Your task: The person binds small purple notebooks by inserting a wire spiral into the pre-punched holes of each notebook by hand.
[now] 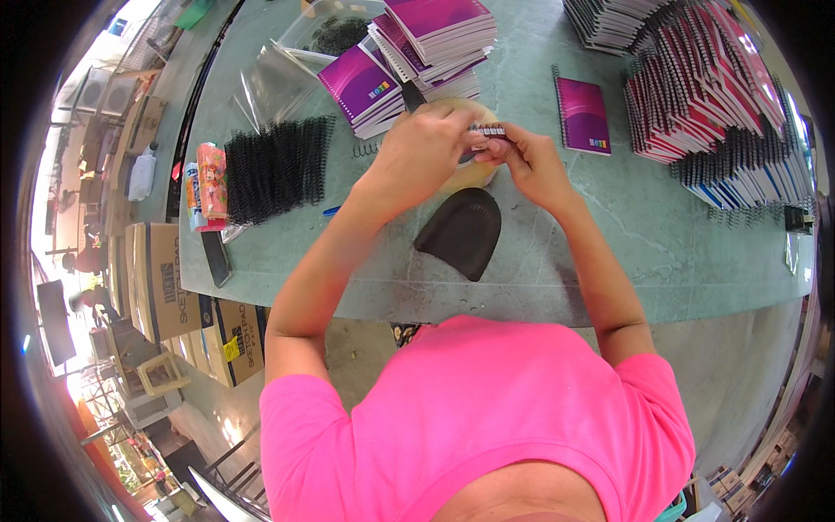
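I see my right hand (535, 165) pinching a small black-and-white strip (491, 131) over the round yellowish pad (478, 177); left hand (424, 150) curled against it, hold hidden. Loose pinch could drop it; bumping could topple the purple notebooks (435, 30).

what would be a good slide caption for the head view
Left hand and right hand meet at a small striped piece above a table with black coils and purple notebooks.
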`<state>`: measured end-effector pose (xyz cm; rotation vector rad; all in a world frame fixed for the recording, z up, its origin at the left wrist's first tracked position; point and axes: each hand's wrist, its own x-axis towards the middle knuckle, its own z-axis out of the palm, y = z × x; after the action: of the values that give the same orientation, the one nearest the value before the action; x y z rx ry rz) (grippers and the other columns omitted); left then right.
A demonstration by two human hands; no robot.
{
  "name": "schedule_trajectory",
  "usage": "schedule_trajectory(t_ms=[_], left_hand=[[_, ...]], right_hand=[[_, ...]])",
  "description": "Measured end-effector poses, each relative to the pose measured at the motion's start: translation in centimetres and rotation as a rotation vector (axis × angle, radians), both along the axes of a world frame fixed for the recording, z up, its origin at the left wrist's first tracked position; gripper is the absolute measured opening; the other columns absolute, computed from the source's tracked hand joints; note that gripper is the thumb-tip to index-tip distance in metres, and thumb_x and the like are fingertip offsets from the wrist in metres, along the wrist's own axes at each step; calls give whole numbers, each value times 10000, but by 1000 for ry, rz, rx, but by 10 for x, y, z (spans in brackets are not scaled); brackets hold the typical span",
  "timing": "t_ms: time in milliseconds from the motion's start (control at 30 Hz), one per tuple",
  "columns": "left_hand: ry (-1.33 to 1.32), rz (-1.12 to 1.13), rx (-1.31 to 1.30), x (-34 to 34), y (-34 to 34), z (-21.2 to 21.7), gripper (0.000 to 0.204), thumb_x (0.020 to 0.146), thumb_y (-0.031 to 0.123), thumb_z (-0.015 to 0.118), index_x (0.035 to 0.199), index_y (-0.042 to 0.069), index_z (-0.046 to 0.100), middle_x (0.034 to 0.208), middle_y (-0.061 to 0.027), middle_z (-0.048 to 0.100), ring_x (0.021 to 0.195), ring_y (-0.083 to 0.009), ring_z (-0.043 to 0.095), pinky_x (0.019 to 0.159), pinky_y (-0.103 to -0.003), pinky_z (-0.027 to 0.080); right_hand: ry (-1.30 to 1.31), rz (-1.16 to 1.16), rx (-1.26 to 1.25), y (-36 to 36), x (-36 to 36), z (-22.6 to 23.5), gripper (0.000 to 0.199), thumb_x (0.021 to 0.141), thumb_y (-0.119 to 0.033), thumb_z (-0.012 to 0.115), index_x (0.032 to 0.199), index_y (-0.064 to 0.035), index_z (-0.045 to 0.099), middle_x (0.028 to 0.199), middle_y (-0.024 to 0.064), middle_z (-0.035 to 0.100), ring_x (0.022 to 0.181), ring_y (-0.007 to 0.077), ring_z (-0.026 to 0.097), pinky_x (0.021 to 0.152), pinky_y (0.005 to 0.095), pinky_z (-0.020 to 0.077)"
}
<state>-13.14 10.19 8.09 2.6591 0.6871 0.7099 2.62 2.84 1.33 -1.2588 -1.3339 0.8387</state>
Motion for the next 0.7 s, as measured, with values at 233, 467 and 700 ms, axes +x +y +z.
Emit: schedule_trajectory(t_ms=[233,467,700], left_hand=[[-128,-97,-80,12,0,-8,237,758,144,629,955,13,624,874,-163,618,830,-324,585,723,-365,466],[-114,-91,-264,13,-6,-4,208,718,98,621,914,32,645,837,-154,620,817,-319,590,687,-354,477],[-34,26,-81,12,-10,-4,254,706,81,638,956,42,615,894,-157,622,865,-324,590,677,-374,478]], right_hand=[[-18,-10,-23,1,2,-3,161,878,-56,529,986,47,588,754,109,657,718,133,646,634,264,492],[-91,-85,33,-4,-4,-8,156,856,-54,553,984,25,592,737,136,644,679,141,637,623,267,485],[-319,-33,-14,-13,1,10,247,865,-94,565,1079,27,568,769,127,646,742,173,657,667,273,502]])
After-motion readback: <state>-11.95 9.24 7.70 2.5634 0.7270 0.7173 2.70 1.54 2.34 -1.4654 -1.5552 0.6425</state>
